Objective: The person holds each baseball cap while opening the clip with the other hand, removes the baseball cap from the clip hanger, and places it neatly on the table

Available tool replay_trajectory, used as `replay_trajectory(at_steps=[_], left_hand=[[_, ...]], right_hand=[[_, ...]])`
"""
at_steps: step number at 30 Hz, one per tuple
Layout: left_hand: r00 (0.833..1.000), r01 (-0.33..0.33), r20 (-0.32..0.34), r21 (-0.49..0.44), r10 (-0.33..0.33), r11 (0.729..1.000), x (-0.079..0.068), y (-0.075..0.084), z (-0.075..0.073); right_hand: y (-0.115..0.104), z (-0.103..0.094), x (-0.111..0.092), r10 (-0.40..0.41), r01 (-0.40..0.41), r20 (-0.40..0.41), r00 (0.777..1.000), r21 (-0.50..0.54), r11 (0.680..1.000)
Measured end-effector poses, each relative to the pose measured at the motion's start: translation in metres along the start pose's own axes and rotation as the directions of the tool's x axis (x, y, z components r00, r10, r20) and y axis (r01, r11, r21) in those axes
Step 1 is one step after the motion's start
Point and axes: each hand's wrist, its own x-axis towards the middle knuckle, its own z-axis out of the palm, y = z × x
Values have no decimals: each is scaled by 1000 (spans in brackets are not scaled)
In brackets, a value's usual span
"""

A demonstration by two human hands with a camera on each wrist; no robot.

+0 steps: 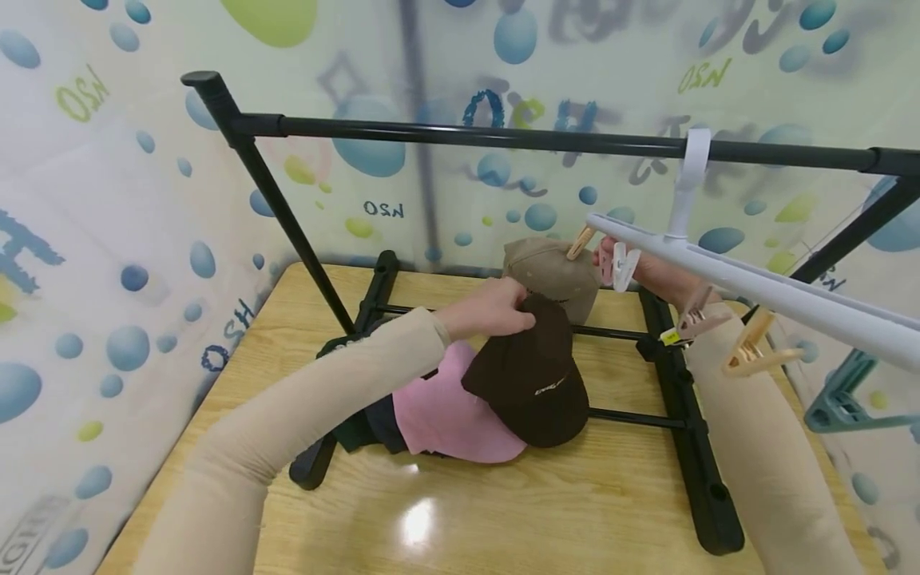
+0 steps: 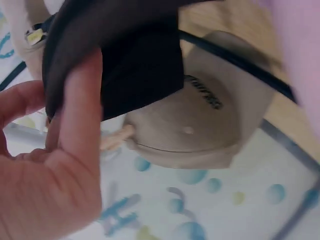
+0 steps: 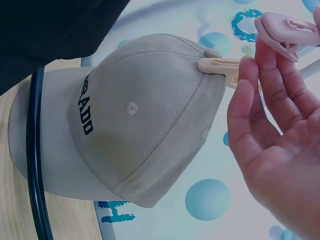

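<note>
My left hand [image 1: 492,307] pinches the edge of a dark brown baseball cap [image 1: 535,383], which hangs brim down above the table. In the left wrist view its black-looking fabric [image 2: 142,65] lies between thumb and fingers. Behind it hangs a tan baseball cap [image 3: 145,115] with dark lettering, clipped by a beige clothespin [image 3: 217,66] at the end of a white hanger [image 1: 755,275]. At the neighbouring pink clothespin [image 3: 285,35], my right hand [image 3: 285,145] has its fingertips against the clip and the thumb at its far end.
The hanger hooks over the crossbar [image 1: 467,137] of a black rack. More clothespins hang along it, among them a white one [image 1: 625,265], a beige one [image 1: 755,351] and a teal one [image 1: 848,399]. A pink cap [image 1: 453,407] and dark caps lie piled on the wooden table [image 1: 345,535].
</note>
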Motion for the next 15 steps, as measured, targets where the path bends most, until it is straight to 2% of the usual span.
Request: replay_trajectory(at_steps=[2, 3, 4, 6, 9, 10, 12, 13, 15], left_hand=[[999, 37, 23, -80, -36, 996, -6, -10, -1], [998, 60, 31, -118, -56, 991, -9, -14, -2], [996, 84, 38, -162, -78, 983, -13, -18, -2], [990, 138, 29, -174, -135, 975, -18, -24, -2], [977, 212, 25, -133, -211, 968, -25, -33, -2], [974, 224, 27, -118, -223, 967, -27, -37, -2], [974, 227, 24, -37, -227, 973, -31, -42, -3], [976, 218, 21, 5, -218, 976, -33, -44, -4], [979, 203, 21, 70, -204, 977, -37, -48, -4]], right_hand=[[-2, 4, -2, -2, 2, -16, 1000, -25, 1000], [-10, 18, -3, -5, 4, -19, 1000, -37, 999], [-13, 25, -4, -3, 2, -20, 1000, -38, 999], [-16, 33, -4, -5, 4, -18, 1000, -16, 1000], [-44, 96, -8, -21, 21, -2, 1000, -12, 1000], [-61, 132, -10, -20, 20, -7, 1000, -9, 1000], [-82, 177, -14, -29, 29, -2, 1000, -11, 1000], [-91, 195, -15, -34, 35, 16, 999, -12, 999], [-103, 219, -18, -41, 41, 39, 998, -15, 999]])
